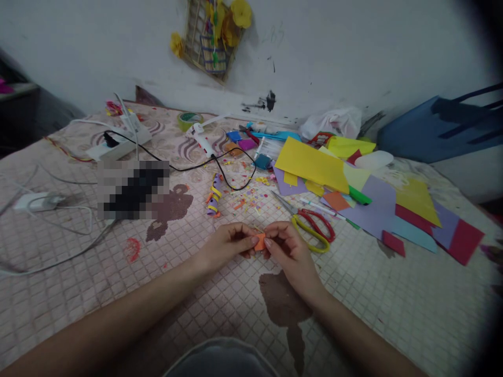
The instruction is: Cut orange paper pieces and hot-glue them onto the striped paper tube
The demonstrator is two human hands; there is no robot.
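A small piece of orange craft foam or paper (pixel 260 242) is pinched between my two hands, low in the middle of the view. My left hand (pixel 231 242) grips its left side with thumb and fingers. On its right side, my right hand (pixel 286 245) does the same. Just right of my right hand lie scissors (pixel 312 242) with one yellow and one red handle, blades pointing to the upper left. Beyond my left hand rests a purple rolled tube (pixel 214 196) with yellow bands and dark dots.
A white glue gun (pixel 202 140) with a black cord lies behind the tube. Small colored scraps (pixel 251 201) are scattered near it. Colored sheets, a yellow one (pixel 314 163) on top, pile up at right. At left are a power strip (pixel 120 141) and a white plug (pixel 37 201) with cables.
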